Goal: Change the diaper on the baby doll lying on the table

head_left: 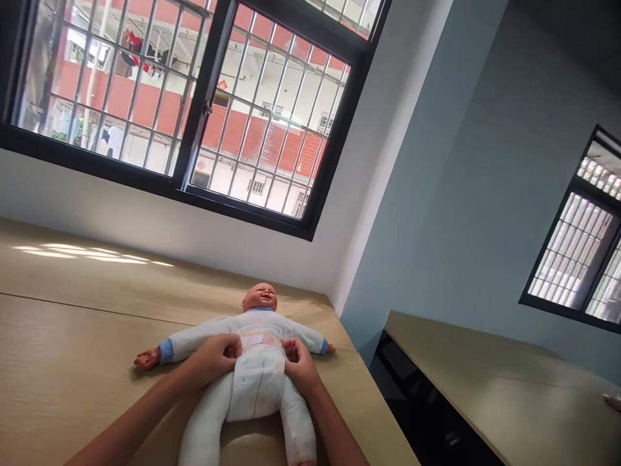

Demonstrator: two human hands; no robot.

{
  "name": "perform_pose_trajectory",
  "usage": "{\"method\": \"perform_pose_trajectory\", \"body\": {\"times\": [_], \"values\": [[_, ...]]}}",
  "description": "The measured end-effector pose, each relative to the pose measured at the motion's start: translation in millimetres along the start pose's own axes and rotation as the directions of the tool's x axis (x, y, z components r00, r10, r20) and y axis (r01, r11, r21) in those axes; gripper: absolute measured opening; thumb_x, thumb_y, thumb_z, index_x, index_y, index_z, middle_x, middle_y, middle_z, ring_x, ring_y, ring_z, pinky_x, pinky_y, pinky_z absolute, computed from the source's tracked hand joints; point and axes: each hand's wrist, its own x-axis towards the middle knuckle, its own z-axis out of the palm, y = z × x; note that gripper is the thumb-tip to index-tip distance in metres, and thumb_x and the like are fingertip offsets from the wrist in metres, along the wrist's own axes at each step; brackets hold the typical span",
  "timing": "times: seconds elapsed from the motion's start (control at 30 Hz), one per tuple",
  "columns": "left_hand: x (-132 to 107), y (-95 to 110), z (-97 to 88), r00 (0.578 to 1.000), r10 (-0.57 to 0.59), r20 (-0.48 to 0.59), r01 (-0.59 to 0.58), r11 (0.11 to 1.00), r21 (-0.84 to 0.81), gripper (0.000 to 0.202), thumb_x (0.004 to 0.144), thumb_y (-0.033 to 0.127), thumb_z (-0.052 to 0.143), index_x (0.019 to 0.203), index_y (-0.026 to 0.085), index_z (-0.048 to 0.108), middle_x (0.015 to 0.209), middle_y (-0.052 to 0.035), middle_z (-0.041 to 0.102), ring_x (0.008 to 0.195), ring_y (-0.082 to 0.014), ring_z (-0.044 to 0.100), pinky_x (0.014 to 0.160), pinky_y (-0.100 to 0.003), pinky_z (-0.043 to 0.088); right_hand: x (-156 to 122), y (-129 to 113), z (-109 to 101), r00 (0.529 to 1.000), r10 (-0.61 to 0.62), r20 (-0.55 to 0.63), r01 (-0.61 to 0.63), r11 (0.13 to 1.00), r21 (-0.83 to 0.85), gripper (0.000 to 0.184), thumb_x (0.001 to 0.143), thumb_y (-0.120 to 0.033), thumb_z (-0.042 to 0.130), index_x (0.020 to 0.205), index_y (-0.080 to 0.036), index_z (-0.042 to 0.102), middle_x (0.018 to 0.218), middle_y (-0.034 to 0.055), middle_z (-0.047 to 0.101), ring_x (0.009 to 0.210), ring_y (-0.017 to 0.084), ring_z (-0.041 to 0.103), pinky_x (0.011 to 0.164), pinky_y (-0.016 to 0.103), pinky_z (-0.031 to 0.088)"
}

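Note:
A baby doll lies on its back on a wooden table, head toward the window wall and arms spread wide. It wears a white outfit with blue cuffs and collar. Around its hips is a white diaper with a coloured band near the waist. My left hand pinches the diaper's left edge at the waist, fingers curled. On the opposite side, my right hand grips the right edge the same way. The fingertips of both hands are partly hidden.
The wooden table has a seam across it and sunlight patches near the wall. A barred window is above. To the right, past a dark gap, stands another table, with a small unclear object at its far right edge.

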Motion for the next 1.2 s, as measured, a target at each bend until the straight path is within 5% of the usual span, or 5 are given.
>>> {"method": "perform_pose_trajectory", "body": {"times": [0.27, 0.5, 0.73, 0.93, 1.2], "values": [[-17.2, 39.3, 10.5, 0.934, 0.014, -0.357, -0.022, 1.000, -0.020, 0.012, 0.072, 0.019, 0.044, 0.078, 0.019, 0.055, 0.069, 0.0009, 0.056, 0.066, -0.0170, 0.052, 0.061, -0.027, 0.038, -11.5, -15.8, 10.4, 0.968, -0.148, -0.200, 0.135, 0.988, -0.079, 0.018, 0.071, -0.034, 0.060, 0.077, -0.018, 0.065, 0.077, 0.0044, 0.064, 0.075, 0.020, 0.058, 0.073, 0.031, 0.047], [-39.3, 67.8, 37.2, 0.912, 0.343, -0.225, -0.189, 0.838, 0.512, 0.034, 0.091, 0.030, 0.051, 0.120, 0.031, 0.069, 0.127, -0.0120, 0.059, 0.118, -0.0321, 0.053, 0.100, -0.048, 0.043, -46.1, -53.6, 36.4, 0.934, -0.331, 0.136, 0.352, 0.789, -0.503, 0.030, 0.090, -0.030, 0.056, 0.113, -0.026, 0.075, 0.124, 0.0108, 0.062, 0.120, 0.027, 0.055, 0.107, 0.043, 0.041], [-42.1, 66.3, 54.8, 0.922, 0.289, -0.256, -0.027, 0.710, 0.704, 0.041, 0.096, 0.027, 0.047, 0.134, 0.028, 0.064, 0.140, -0.0142, 0.057, 0.129, -0.0351, 0.048, 0.104, -0.049, 0.041, -59.9, -68.7, 39.9, 0.958, -0.254, 0.131, 0.271, 0.662, -0.699, 0.039, 0.095, -0.031, 0.049, 0.127, -0.025, 0.069, 0.130, 0.0117, 0.064, 0.121, 0.030, 0.056, 0.107, 0.046, 0.043], [-41.5, 71.3, 60.4, 0.942, 0.201, -0.270, 0.057, 0.696, 0.715, 0.051, 0.096, 0.029, 0.045, 0.142, 0.013, 0.056, 0.143, -0.0169, 0.056, 0.126, -0.0355, 0.052, 0.101, -0.049, 0.044, -57.6, -64.1, 40.8, 0.963, -0.258, 0.081, 0.235, 0.652, -0.721, 0.043, 0.093, -0.033, 0.051, 0.128, -0.014, 0.067, 0.130, 0.0168, 0.063, 0.121, 0.034, 0.057, 0.107, 0.049, 0.043], [-43.1, 67.0, 61.5, 0.950, 0.190, -0.249, 0.050, 0.692, 0.720, 0.050, 0.098, 0.030, 0.041, 0.144, 0.017, 0.055, 0.150, -0.0143, 0.050, 0.135, -0.0364, 0.046, 0.103, -0.049, 0.043, -58.2, -68.3, 42.6, 0.948, -0.267, 0.170, 0.307, 0.638, -0.707, 0.043, 0.096, -0.031, 0.048, 0.134, -0.019, 0.065, 0.136, 0.0125, 0.062, 0.128, 0.030, 0.054, 0.112, 0.046, 0.041]]}}
